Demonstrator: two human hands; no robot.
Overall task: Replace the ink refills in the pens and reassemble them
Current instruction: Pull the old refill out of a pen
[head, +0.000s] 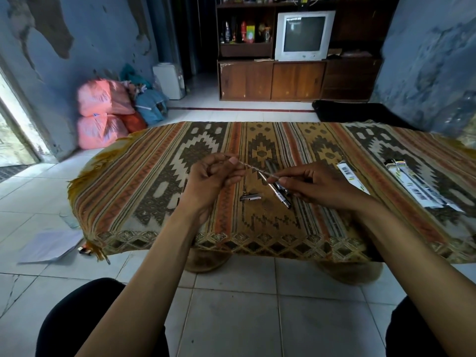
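A thin, see-through ink refill (253, 169) is held up in the air between the two hands, just above the bench (144, 176). The left hand (215, 173) pinches one end of it with thumb and finger, and its other fingers are curled in. The right hand (313, 182) pinches the other end with its fingertips.

Right under the refill, a clear plastic pen with a dark tip (279, 193) lies on the bench, slanting toward the person. Another dark pen part seems to lie next to it, but it is hard to tell them apart. A small silver and black pen cap with a clip (250, 197) lies just to the left of the pen.

The bench is covered with a woven cloth in orange, brown and cream stripes and diamond shapes. Further right on the cloth lie long white packets with barcodes (414, 186), well apart from the hands.

On the white tiled floor, left of the bench, lie some white paper sheets (50, 244). Pink and blue bags (103, 109) are piled by the blue wall. An old grey television (304, 34) sits in a brown wooden cabinet at the back.
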